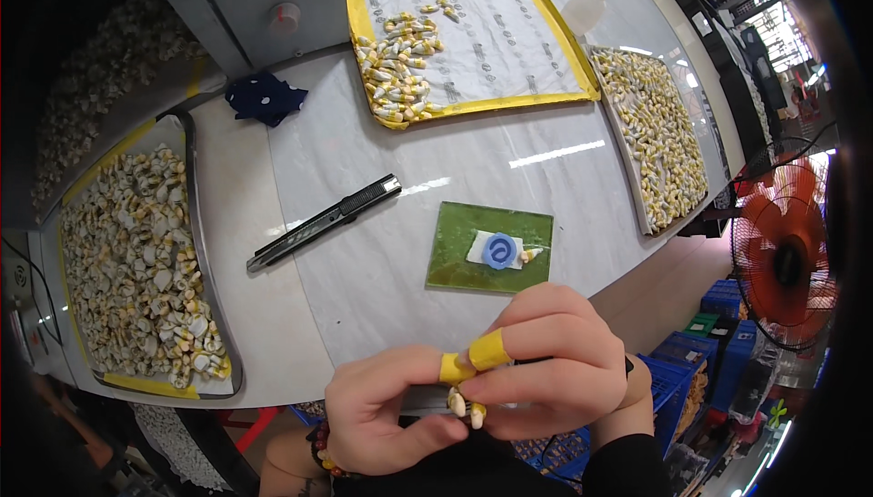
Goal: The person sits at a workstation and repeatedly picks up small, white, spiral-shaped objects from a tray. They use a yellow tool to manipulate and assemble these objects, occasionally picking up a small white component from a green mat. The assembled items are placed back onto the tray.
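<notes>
- Here, in the head view, the left hand and right hand meet at the table's near edge, fingertips pinched narrow on small white-and-yellow pieces
- Yellow tape wraps one finger of each hand
- Seemingly a fitting or trimming step; the next move likely calls for fine fingertip control
- Green mat and box cutter lie ahead, untouched

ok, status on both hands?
Left hand and right hand pinch small white-and-yellow part together. Utility knife and green mat lie apart, nothing blocking.
</notes>
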The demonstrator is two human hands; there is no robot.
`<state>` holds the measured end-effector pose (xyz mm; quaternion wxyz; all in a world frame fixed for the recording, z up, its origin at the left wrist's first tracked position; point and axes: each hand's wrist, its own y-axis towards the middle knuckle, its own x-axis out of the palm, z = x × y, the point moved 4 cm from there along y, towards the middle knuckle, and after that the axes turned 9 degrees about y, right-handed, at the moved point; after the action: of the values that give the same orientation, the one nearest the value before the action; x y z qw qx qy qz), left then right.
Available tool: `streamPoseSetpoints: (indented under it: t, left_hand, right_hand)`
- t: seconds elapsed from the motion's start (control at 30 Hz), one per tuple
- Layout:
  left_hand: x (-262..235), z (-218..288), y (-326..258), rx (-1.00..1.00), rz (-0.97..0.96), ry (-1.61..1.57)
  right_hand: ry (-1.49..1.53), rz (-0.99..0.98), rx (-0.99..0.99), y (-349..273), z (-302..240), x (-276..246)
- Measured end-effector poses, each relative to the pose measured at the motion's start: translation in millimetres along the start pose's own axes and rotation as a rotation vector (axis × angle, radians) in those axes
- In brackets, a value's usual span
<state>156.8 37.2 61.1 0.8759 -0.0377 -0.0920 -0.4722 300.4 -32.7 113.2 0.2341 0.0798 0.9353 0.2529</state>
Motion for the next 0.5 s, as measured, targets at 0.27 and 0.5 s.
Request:
streamPoseSetpoints:
  t: [0.27,0.5]
  left_hand:
    - [-2.1,7.3,5.0,0.184,0.031,0.13]
    - [-2.7,8.2,2.9,0.287,0.056,0.117]
  right_hand:
    - [-0.017,0.061,-0.092,-8.1,-1.8,5.4]
    - [0.066,0.049,-0.075,-5.0,-1.0,2.6]
